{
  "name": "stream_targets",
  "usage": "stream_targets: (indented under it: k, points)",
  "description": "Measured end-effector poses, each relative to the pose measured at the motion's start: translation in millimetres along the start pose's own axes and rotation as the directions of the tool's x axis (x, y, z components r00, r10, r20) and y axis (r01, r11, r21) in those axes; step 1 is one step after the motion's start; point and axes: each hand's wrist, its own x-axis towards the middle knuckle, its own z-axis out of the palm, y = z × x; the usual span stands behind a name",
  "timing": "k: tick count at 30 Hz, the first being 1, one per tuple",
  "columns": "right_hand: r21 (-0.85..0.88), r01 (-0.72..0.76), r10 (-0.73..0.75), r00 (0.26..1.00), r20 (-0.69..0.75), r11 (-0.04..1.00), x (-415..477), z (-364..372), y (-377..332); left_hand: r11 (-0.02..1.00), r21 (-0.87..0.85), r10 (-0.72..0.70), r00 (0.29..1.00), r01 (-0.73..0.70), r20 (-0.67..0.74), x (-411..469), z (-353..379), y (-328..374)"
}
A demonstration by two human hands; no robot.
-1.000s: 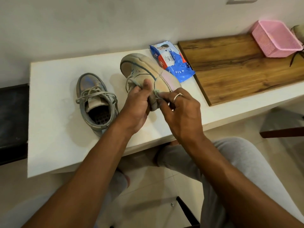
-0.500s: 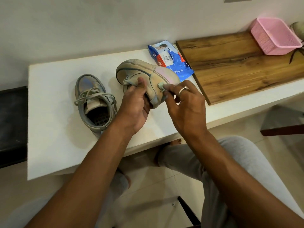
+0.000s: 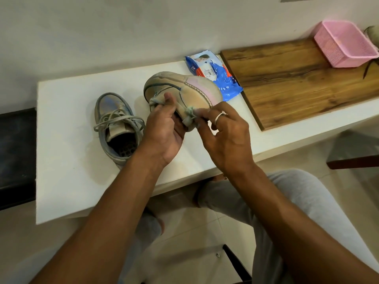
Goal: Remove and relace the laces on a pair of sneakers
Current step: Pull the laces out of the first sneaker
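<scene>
A worn beige sneaker (image 3: 190,89) with a pink patch lies tipped on its side above the white table (image 3: 67,140). My left hand (image 3: 164,128) grips it from below, thumb over the laces near the tongue. My right hand (image 3: 223,134), with a ring on one finger, pinches the grey lace knot (image 3: 189,113) at the shoe's near edge. The second sneaker (image 3: 118,126), grey, stands upright on the table to the left with its laces loosely tied.
A blue wipes packet (image 3: 217,76) lies behind the held shoe. A wooden board (image 3: 297,83) covers the table's right part, with a pink basket (image 3: 344,44) on it. A wall runs close behind. My knees are below the table's front edge.
The held sneaker has turned further onto its side, and my right hand has shifted right along its edge, still pinching the lace.
</scene>
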Motion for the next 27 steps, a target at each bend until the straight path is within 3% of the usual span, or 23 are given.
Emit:
stream_targets:
  k: [3,8,13,18,22,27]
  points:
    - [-0.030,-0.067,0.064,0.993,-0.098,0.997,7,-6,7,0.999,-0.046,0.014,1.000,-0.014,0.008,2,-1,-1]
    - [0.016,0.019,-0.019,1.000,0.001,1.000,-5,3,-5,0.999,-0.043,-0.001,1.000,0.001,0.004,1,-2,2]
    - [0.000,-0.081,0.081,0.988,-0.134,0.997,7,-5,4,0.994,-0.109,0.009,1.000,-0.008,0.013,1,-2,2]
    - [0.040,-0.007,0.010,0.998,-0.061,0.999,-1,2,-4,0.998,-0.062,0.014,1.000,-0.014,0.010,0,1,6]
    - [0.005,-0.064,0.064,0.987,-0.150,0.998,12,-5,6,0.992,-0.120,0.033,0.999,-0.032,0.011,-1,1,6]
    - [0.022,0.002,0.000,0.998,-0.063,1.000,3,1,-4,0.997,-0.078,0.003,1.000,-0.001,0.025,-2,0,5]
